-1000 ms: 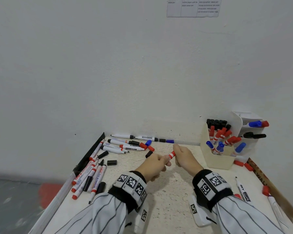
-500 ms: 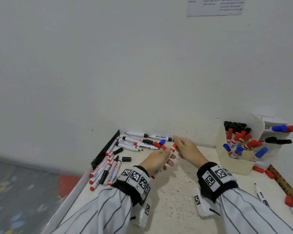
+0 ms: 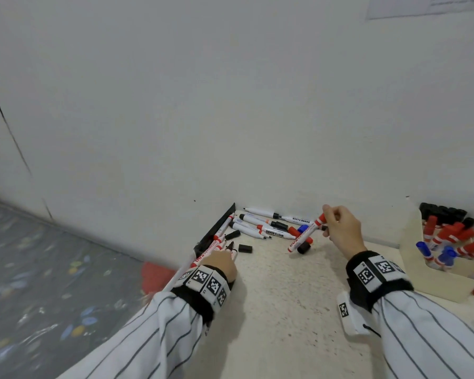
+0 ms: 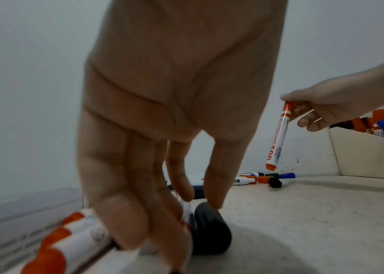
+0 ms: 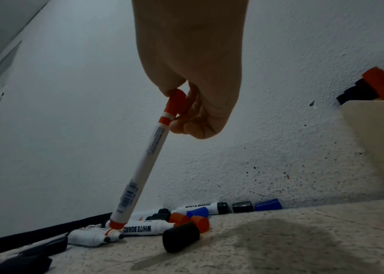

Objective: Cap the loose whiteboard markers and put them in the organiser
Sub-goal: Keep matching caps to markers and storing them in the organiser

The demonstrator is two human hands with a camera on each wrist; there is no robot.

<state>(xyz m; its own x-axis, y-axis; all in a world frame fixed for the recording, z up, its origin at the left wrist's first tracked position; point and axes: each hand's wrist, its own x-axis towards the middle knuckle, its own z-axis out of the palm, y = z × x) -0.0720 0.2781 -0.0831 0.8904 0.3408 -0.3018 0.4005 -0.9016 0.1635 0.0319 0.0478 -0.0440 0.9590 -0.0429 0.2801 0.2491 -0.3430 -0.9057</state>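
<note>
Red marker (image 3: 304, 236) pinched by its cap in my right hand (image 3: 340, 228); left hand (image 4: 174, 115), fingers spread, touching tabletop (image 3: 285, 310) markers (image 3: 216, 246).

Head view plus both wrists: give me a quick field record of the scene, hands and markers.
right hand: pinches the capped end of the red marker, lifted off the table, free end slanting down
left hand: fingers straight, reaching down onto the marker pile at the table's left edge; nothing gripped
organiser: cream, at right against the wall, holds red, blue and black markers
loose caps: black cap near the left hand, another black cap under the held marker
table: pale, speckled
</note>
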